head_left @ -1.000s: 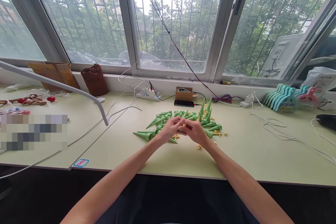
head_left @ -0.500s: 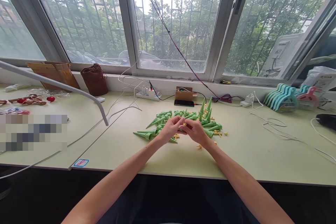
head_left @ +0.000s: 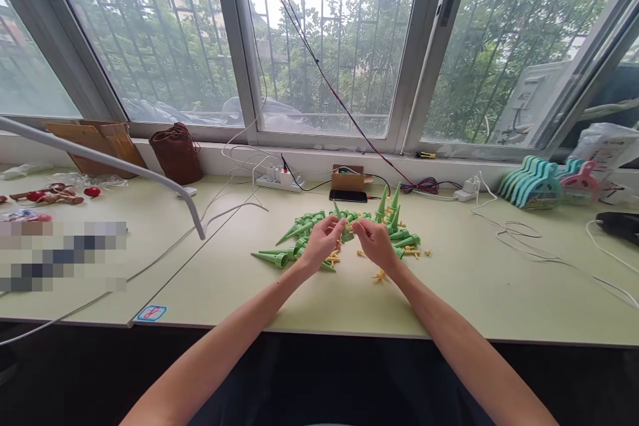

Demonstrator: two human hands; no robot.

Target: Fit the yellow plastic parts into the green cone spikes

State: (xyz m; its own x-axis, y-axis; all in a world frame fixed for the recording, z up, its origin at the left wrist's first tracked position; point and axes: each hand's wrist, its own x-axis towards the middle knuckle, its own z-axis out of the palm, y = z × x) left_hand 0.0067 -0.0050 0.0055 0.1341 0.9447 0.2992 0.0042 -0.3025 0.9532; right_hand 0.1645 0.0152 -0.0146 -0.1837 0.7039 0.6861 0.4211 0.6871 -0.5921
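Observation:
My left hand point(head_left: 322, 241) is closed around a green plastic watering spike point(head_left: 347, 235), its pointed tip showing above the fingers. Just right of it, my right hand point(head_left: 375, 243) is closed in a pinch, with a small yellow plastic piece point(head_left: 349, 227) at its fingertips beside the spike. Fingers partly hide both parts. Around and behind the hands lies a pile of green spikes point(head_left: 273, 257), several of them standing upright point(head_left: 382, 205) on the right. Loose yellow pieces point(head_left: 381, 275) are scattered among them and nearer the table's front edge.
A phone point(head_left: 348, 196) lies before a small cardboard box point(head_left: 348, 180) behind the pile. A power strip point(head_left: 279, 180), loose white cables point(head_left: 519, 239) and turquoise hangers point(head_left: 530, 183) are on the table point(head_left: 210, 279). A grey curved tube point(head_left: 124, 158) crosses the left side.
My hands have moved slightly apart, the right one shifting right. More of the green spike in my left hand now shows. The camera view has shifted slightly.

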